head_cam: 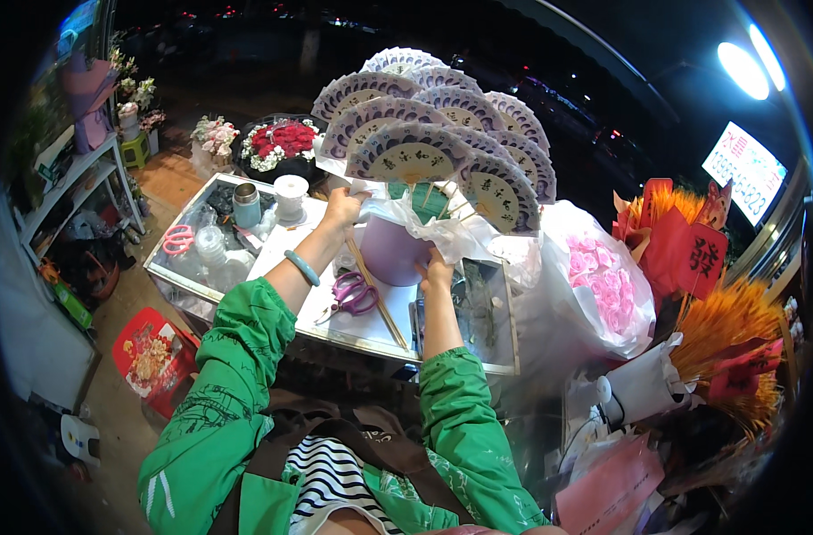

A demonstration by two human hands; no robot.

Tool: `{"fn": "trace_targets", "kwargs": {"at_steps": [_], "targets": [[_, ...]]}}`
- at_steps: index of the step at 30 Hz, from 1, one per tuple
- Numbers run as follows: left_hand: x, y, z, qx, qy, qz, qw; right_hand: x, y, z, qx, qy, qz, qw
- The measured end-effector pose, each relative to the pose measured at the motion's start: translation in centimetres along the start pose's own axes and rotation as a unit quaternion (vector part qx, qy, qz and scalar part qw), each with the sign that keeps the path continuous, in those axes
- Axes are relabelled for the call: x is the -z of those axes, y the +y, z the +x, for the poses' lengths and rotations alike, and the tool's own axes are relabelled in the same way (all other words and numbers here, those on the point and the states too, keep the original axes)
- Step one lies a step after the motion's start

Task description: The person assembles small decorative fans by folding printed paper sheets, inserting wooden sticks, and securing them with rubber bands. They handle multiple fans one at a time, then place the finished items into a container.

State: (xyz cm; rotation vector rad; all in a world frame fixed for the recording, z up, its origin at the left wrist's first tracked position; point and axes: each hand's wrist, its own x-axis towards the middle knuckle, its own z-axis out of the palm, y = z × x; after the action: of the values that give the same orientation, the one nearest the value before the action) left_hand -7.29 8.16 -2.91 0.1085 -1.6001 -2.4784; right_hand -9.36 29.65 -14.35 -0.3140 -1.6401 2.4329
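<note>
A round purple pot [392, 253] stands on the glass-topped counter, lined with crinkled white wrapping paper [440, 234]. Green floral foam [428, 202] fills it, and thin wooden sticks rise from the foam. Above it spreads a tiered arrangement of paper fans [416, 155] edged with banknotes. At the pot's left rim my left hand [345, 208] grips the white paper. My right hand [437, 273] holds the pot's right side, thumb against its wall. Scissors with purple handles [355, 294] and a few long wooden sticks [380, 301] lie on the counter between my forearms.
On the counter's left are a steel-mouthed tumbler [247, 206], a white ribbon spool [291, 196] and pink-handled scissors [178, 239]. A red rose bouquet [283, 142] sits behind. Pink roses [602, 281] wrapped in white stand at right. A red stool [154, 358] is lower left.
</note>
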Motion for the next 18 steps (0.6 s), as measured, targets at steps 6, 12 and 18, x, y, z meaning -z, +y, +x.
{"fn": "trace_targets", "kwargs": {"at_steps": [6,12,18], "targets": [[3.0,0.2,1.8,-0.01,0.005,-0.024,1.0,-3.4,0.9,-0.4,0.0,-0.026,0.012,1.0],[4.9,2.7,0.0,0.013,-0.034,-0.102,0.994,-2.3,2.0,-0.2,-0.026,-0.025,0.019,0.999],[5.6,6.0,-3.3,0.007,-0.048,-0.183,0.982,-1.7,3.0,-4.3,-0.051,-0.009,0.073,0.996]]}}
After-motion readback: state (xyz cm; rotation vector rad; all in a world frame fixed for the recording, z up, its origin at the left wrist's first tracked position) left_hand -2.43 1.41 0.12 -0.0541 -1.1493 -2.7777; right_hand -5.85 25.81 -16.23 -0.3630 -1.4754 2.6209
